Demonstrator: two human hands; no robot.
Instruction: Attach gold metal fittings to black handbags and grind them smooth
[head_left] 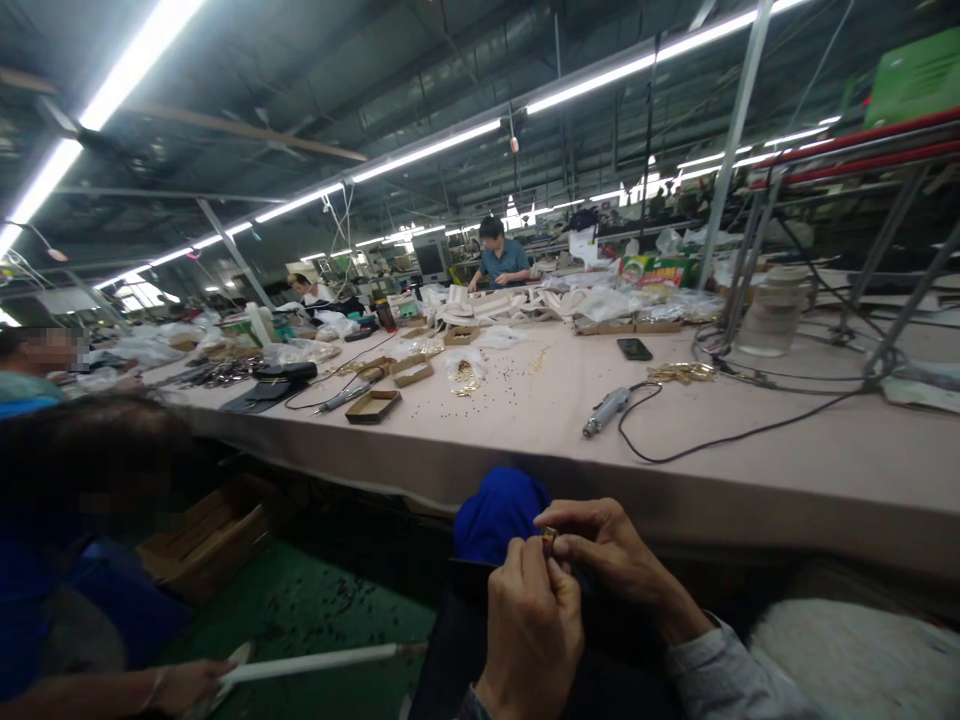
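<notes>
My left hand (531, 628) and my right hand (611, 556) meet below the near edge of the long table (787, 470). Both are closed in a pinch around a small gold-coloured metal piece (549, 540) held between the fingertips. A blue cloth item (496, 512) lies just behind my hands, over a dark surface on my lap. A grey handheld electric tool (606, 410) with a black cord rests on the table above my hands.
A person in blue (67, 560) sits close at my left, their hand (187, 685) on a white rod. Small cardboard trays (373, 405), a phone (634, 348), gold parts (681, 372), plastic bags and a metal rack (862, 230) are on the table. Other workers sit farther back.
</notes>
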